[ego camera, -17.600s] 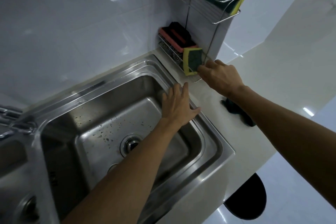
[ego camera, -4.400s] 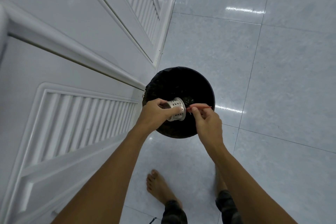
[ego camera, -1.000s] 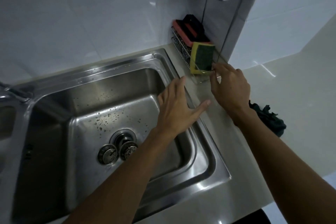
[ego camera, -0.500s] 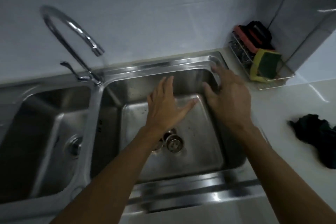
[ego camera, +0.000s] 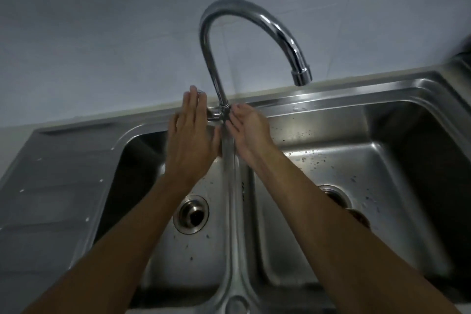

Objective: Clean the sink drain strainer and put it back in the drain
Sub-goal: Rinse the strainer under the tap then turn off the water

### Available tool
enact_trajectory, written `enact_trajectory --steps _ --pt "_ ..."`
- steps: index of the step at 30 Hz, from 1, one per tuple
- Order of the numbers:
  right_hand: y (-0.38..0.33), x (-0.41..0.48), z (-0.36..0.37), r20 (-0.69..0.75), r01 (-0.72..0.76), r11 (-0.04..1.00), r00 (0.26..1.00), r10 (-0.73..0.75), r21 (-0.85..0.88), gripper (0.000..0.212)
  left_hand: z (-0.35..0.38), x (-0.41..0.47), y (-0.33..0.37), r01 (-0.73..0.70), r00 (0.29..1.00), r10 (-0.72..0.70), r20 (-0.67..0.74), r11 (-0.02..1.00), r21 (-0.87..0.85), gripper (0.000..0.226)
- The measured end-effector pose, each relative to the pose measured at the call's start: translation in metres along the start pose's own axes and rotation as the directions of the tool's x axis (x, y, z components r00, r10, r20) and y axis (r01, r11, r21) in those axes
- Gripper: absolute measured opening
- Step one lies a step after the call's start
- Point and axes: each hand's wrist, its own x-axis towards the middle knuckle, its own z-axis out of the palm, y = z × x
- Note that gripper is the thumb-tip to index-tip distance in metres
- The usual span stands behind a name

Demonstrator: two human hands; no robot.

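Observation:
In the right basin, the drain (ego camera: 334, 192) shows just beside my right forearm, and a round metal piece of the strainer (ego camera: 358, 215) lies next to it, mostly hidden by that arm. My left hand (ego camera: 190, 140) is flat with its fingers stretched over the tap's lever (ego camera: 201, 93). My right hand (ego camera: 248, 129) is at the foot of the tap (ego camera: 225, 109), fingers curled against the stem; whether it grips the stem is unclear. No water comes from the spout (ego camera: 302, 78).
The curved chrome tap arches over the right basin. The left basin has its own drain (ego camera: 191, 214). A ridged draining board (ego camera: 51, 186) lies at the left. A steel divider (ego camera: 233, 211) runs between the basins, with a tiled wall behind.
My view has swung left from the right basin to the tap. Both hands have left the basin's rim and moved up to the tap's foot and lever.

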Motion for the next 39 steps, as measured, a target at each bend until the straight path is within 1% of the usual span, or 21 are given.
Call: enact_trajectory --steps 2,4,7,10,12,13,14,15,16,17,18,19,20,21,22,24,28,30,32,34,39 --pt "0.008 0.014 0.006 -0.075 -0.002 1.0 0.997 0.002 -0.007 0.021 0.008 0.011 -0.011 -0.073 0.997 0.071 0.035 0.996 0.042 0.072" --pt "0.016 0.023 0.005 -0.1 0.012 0.998 0.995 -0.005 0.067 0.026 0.014 0.018 -0.018 -0.084 0.996 0.083 0.026 0.995 0.043 0.071" --pt "0.023 0.027 0.001 -0.055 0.059 0.985 0.997 -0.051 0.164 0.041 0.021 0.035 -0.023 -0.042 0.999 0.043 0.003 0.999 -0.027 0.068" --pt "0.021 0.021 0.003 -0.034 0.09 0.983 0.996 -0.085 0.162 0.036 0.023 0.059 -0.027 0.039 0.999 -0.035 0.041 0.995 -0.096 0.069" --pt "0.02 0.009 -0.006 -0.04 0.122 0.992 0.992 -0.122 0.002 0.028 0.025 0.063 -0.029 0.053 0.998 -0.048 0.042 0.989 -0.14 0.069" --pt "0.021 0.001 -0.018 -0.032 0.148 0.975 0.987 -0.155 -0.165 0.025 0.026 0.059 -0.027 0.048 0.999 -0.045 0.019 0.984 -0.172 0.069" --pt "0.023 -0.009 -0.036 -0.013 0.17 0.911 0.982 -0.188 -0.377 0.026 0.027 0.051 -0.023 0.038 0.999 -0.043 -0.019 0.976 -0.213 0.068" --pt "0.025 -0.02 -0.059 0.016 0.188 0.772 0.974 -0.225 -0.607 0.027 0.028 0.039 -0.016 0.019 0.998 -0.036 -0.061 0.966 -0.257 0.066" --pt "0.026 -0.032 -0.087 0.048 0.182 0.549 0.967 -0.25 -0.815 0.028 0.03 0.025 -0.006 -0.013 0.996 -0.014 -0.09 0.955 -0.296 0.064" --pt "0.027 -0.043 -0.117 0.074 0.14 0.274 0.969 -0.235 -0.952 0.034 0.034 0.01 0.006 -0.052 0.996 0.023 -0.091 0.944 -0.325 0.063" --pt "0.027 -0.053 -0.145 0.072 0.069 -0.023 0.982 -0.174 -0.997 0.049 0.04 -0.005 0.019 -0.091 0.995 0.073 -0.066 0.938 -0.334 0.063" --pt "0.026 -0.059 -0.171 0.028 0.0 -0.301 0.996 -0.088 -0.954 0.07 0.047 -0.016 0.032 -0.126 0.992 0.124 -0.025 0.939 -0.32 0.064" --pt "0.025 -0.064 -0.193 -0.038 -0.034 -0.515 0.999 -0.003 -0.856 0.09 0.054 -0.025 0.045 -0.154 0.985 0.168 0.024 0.943 -0.294 0.066" --pt "0.024 -0.067 -0.212 -0.089 -0.027 -0.638 0.994 0.065 -0.769 0.106 0.062 -0.032 0.056 -0.174 0.977 0.2 0.074 0.948 -0.267 0.066" --pt "0.025 -0.066 -0.226 -0.116 -0.009 -0.689 0.987 0.109 -0.725 0.115 0.069 -0.036 0.065 -0.188 0.968 0.221 0.116 0.951 -0.244 0.066" --pt "0.028 -0.06 -0.247 -0.112 0.019 -0.691 0.983 0.144 -0.722 0.116 0.08 -0.041 0.075 -0.206 0.956 0.242 0.166 0.956 -0.209 0.062" --pt "0.031 -0.044 -0.26 -0.032 0.078 -0.663 0.988 0.151 -0.745 0.092 0.092 -0.048 0.075 -0.194 0.957 0.218 0.194 0.972 -0.132 0.06" --pt "0.027 -0.037 -0.263 -0.009 0.049 -0.599 0.996 0.094 -0.799 0.079 0.095 -0.047 0.074 -0.18 0.962 0.2 0.188 0.977 -0.119 0.061" --pt "0.017 -0.028 -0.265 -0.021 -0.032 -0.506 0.999 -0.027 -0.862 0.07 0.096 -0.047 0.074 -0.171 0.962 0.19 0.197 0.979 -0.113 0.063" --pt "0.007 -0.021 -0.269 -0.041 -0.075 -0.451 0.996 -0.085 -0.889 0.07 0.097 -0.047 0.075 -0.184 0.956 0.202 0.213 0.978 -0.098 0.065" --pt "0.007 -0.015 -0.279 -0.038 -0.06 -0.422 0.997 -0.061 -0.904 0.074 0.095 -0.048 0.078 -0.241 0.938 0.251 0.237 0.968 -0.073 0.066"
